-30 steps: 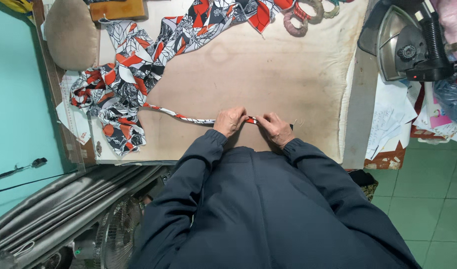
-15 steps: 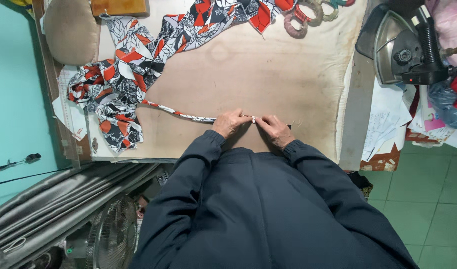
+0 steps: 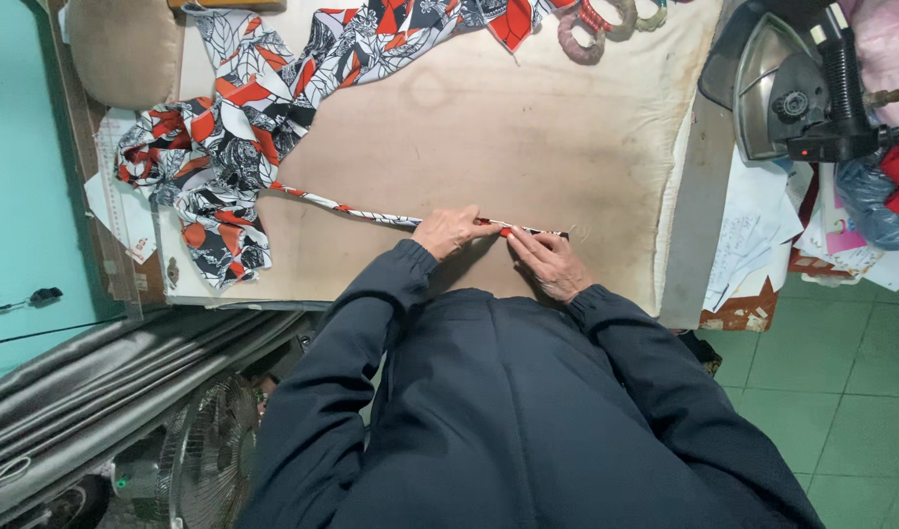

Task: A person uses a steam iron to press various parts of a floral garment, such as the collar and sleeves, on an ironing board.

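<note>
- A narrow strip of printed fabric (image 3: 371, 213), red, black and white, is laid across the padded board (image 3: 488, 127) near its front edge, running from the bunched cloth (image 3: 209, 157) at the left to the two hands.
- The strip's near end is pinched flat by the left hand (image 3: 451, 230), fingers curled down over it; it is pressed by the right hand (image 3: 547, 263), whose fingers lie nearly flat with the tips on the strip.
- The strip is judged light, thin and limp: it would be best held at a folded edge or an end, kept taut between both hands, since slack would let it twist or unfold.
- The bunched cloth, still joined to the strip, may drag on it if pulled.
- Open room is left on the bare middle of the board; the front edge lies just before the hands, and the right edge is close.
- An iron (image 3: 792, 83) is parked beyond the right edge, well apart, above papers (image 3: 753, 245).
</note>
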